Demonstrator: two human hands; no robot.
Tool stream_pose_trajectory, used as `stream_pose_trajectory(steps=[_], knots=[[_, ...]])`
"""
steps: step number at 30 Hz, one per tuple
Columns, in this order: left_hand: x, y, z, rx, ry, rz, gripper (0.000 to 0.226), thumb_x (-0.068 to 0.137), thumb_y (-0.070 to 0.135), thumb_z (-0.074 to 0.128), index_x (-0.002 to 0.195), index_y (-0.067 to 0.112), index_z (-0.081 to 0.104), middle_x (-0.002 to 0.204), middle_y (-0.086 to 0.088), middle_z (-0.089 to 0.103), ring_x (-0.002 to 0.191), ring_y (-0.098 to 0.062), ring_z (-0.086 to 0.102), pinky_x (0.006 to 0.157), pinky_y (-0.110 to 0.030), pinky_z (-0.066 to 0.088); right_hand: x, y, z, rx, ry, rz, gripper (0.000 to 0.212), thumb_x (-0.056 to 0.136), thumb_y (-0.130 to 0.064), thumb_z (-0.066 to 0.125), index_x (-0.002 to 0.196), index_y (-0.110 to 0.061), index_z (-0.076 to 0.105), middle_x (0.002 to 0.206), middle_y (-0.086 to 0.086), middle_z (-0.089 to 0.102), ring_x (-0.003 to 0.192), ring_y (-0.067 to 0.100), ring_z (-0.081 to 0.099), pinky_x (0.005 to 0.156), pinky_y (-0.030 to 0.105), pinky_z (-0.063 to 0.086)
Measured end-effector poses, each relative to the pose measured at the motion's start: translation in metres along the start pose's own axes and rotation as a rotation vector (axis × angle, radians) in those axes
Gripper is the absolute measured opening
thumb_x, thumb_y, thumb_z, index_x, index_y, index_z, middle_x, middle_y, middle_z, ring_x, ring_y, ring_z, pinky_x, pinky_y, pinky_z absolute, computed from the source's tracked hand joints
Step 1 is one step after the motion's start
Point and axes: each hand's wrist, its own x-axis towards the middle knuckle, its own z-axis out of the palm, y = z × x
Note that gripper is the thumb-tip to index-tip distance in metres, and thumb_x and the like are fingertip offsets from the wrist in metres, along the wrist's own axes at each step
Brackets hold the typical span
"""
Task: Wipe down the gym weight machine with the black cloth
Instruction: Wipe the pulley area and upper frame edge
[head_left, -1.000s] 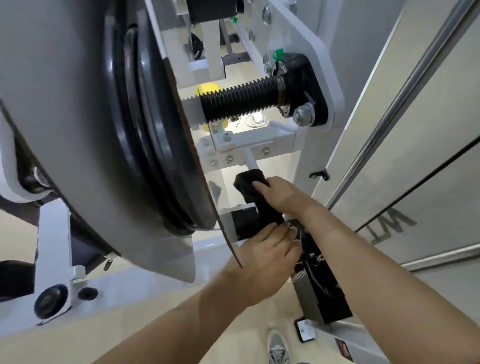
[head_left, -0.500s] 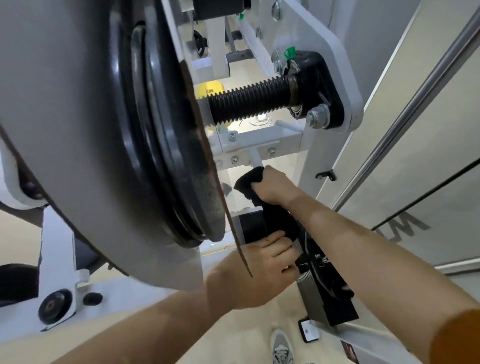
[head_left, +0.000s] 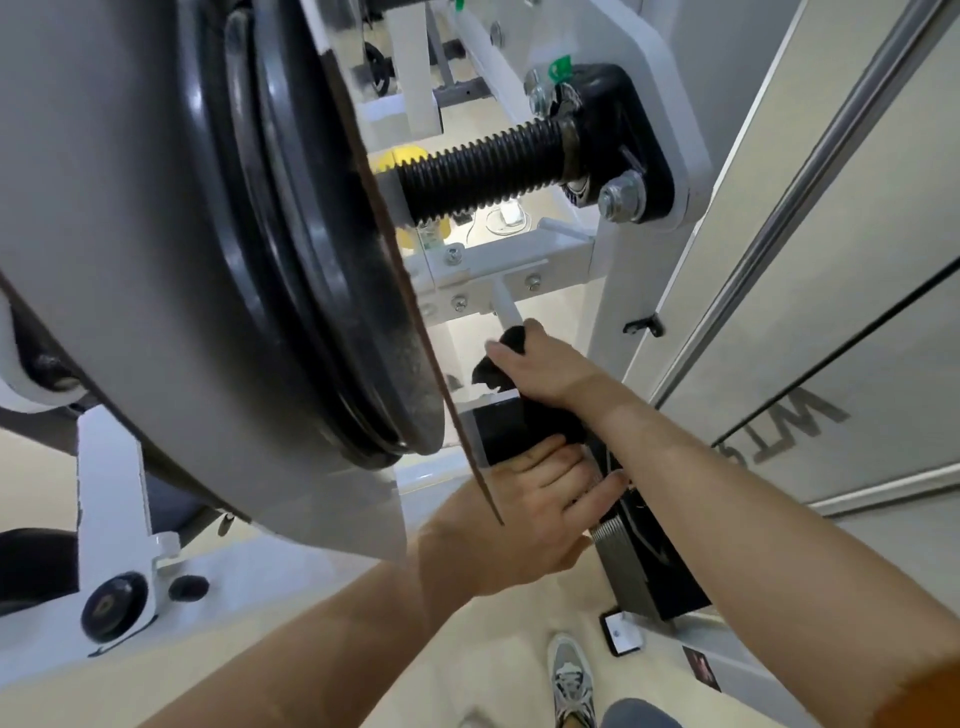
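The weight machine's white frame (head_left: 519, 265) fills the view from above. A thin white rod (head_left: 505, 306) runs down from a bolted bracket towards the black weight stack (head_left: 644, 566). The black cloth (head_left: 488, 371) is wrapped round this rod, and my right hand (head_left: 548, 364) grips the cloth and the rod just below the bracket. A loose end of cloth hangs under my right wrist. My left hand (head_left: 530, 512) rests on the top of the weight stack with its fingers spread, holding nothing.
A big grey cover (head_left: 130, 234) with a black disc (head_left: 317, 249) crowds the left side, its thin edge close to my left wrist. A black ribbed shaft (head_left: 483, 169) crosses above the hands. A wall panel with a metal rail (head_left: 831, 156) bounds the right. My shoe (head_left: 571, 680) is on the floor below.
My right hand has slid the cloth up the white rod towards the bracket. My left hand has stayed on the weight stack, its fingers now more spread.
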Motion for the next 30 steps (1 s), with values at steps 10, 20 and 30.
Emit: stream_pose_trajectory(steps=[10,20,30], knots=[[0.006,0.006,0.003,0.139,0.16,-0.249,0.041,0.086,0.027,0.043,0.117,0.009,0.062,0.132,-0.013,0.058,0.131,-0.03,0.046,0.116,-0.057,0.015,0.014,0.005,-0.003,0.339,0.293,-0.092,0.029,0.091,-0.028,0.058,0.116,-0.017,0.046,0.108,0.004,0.055,0.095,0.026,0.062,0.086,0.039,0.052],[0.008,0.007,-0.001,0.115,0.17,-0.3,0.04,0.085,0.031,0.046,0.116,0.013,0.062,0.142,-0.014,0.049,0.137,-0.03,0.038,0.114,-0.061,0.015,0.003,0.013,-0.011,0.147,0.051,-0.181,0.054,0.093,-0.028,0.061,0.144,-0.022,0.046,0.133,0.003,0.06,0.121,0.02,0.056,0.106,0.031,0.04],[0.006,0.005,-0.01,0.004,0.019,-0.488,0.049,0.085,0.053,0.052,0.114,0.015,0.064,0.145,-0.018,0.046,0.141,-0.032,0.031,0.112,-0.058,0.02,-0.024,0.039,-0.001,0.443,-0.188,-0.053,0.026,0.095,-0.031,0.048,0.101,-0.013,0.065,0.095,0.009,0.069,0.092,0.024,0.064,0.086,0.04,0.05]])
